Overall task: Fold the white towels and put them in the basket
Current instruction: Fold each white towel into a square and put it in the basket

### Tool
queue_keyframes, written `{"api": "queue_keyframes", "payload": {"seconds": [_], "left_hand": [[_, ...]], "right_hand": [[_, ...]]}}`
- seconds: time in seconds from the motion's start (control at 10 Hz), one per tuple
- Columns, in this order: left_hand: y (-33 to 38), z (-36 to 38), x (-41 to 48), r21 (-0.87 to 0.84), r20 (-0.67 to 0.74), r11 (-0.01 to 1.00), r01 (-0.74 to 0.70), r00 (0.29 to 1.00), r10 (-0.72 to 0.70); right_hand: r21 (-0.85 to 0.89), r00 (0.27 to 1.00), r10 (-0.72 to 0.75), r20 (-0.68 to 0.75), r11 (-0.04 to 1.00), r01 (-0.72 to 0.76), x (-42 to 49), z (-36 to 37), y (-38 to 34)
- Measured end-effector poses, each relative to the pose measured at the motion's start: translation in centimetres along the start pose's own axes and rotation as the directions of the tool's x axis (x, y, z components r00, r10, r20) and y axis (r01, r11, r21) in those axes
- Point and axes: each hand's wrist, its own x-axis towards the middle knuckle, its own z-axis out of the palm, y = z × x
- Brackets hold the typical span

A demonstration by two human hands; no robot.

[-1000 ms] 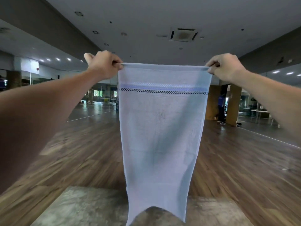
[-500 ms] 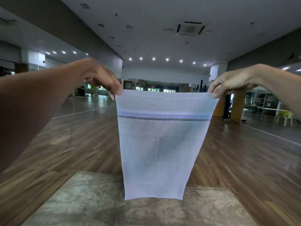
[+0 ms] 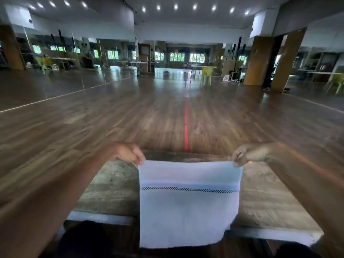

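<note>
A white towel [image 3: 188, 207] with a blue stripe and a black checkered line lies spread over the grey-brown table [image 3: 109, 187], its near end hanging past the table's front edge. My left hand [image 3: 128, 154] pinches the towel's far left corner. My right hand [image 3: 245, 154] pinches the far right corner. Both hands hold the far edge low, just above the tabletop. No basket is in view.
Beyond the table stretches a wide wooden floor with a red line [image 3: 186, 125] down its middle. Mirrors line the left wall. A yellow-green chair [image 3: 207, 74] and tables stand far back. Brown pillars [image 3: 258, 60] rise at the right.
Both hands have come down from face height to the tabletop, bringing the hanging towel down so it now lies on the table. The view has tilted downward.
</note>
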Motion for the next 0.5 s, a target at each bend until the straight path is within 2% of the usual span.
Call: {"api": "queue_keyframes", "payload": {"seconds": [0.1, 0.2, 0.3, 0.4, 0.5], "left_hand": [[-3.3, 6.2, 2.4, 0.025, 0.046, 0.998, 0.055, 0.997, -0.056], [-5.4, 10.0, 4.2, -0.022, 0.037, 0.997, 0.068, 0.997, -0.067], [-6.1, 11.8, 6.0, -0.043, -0.083, 0.999, 0.026, 0.996, -0.029], [-6.5, 12.5, 8.3, -0.038, -0.266, 0.999, 0.003, 0.964, -0.013], [-7.3, 12.3, 11.0, -0.108, -0.448, 0.994, 0.031, 0.891, -0.076]], "right_hand": [[0.049, 1.000, 0.010, 0.004, 0.999, -0.011, 2.1, 8.3, 5.4], [0.166, 1.000, 0.002, -0.030, 0.986, 0.003, 3.1, 13.2, 8.4], [0.253, 0.991, 0.005, -0.134, 0.967, 0.029, 4.2, 14.6, 9.4], [0.272, 0.982, 0.027, -0.188, 0.962, 0.025, 6.1, 14.3, 8.9], [0.293, 0.965, 0.041, -0.259, 0.955, 0.038, 8.5, 14.0, 8.8]]}}
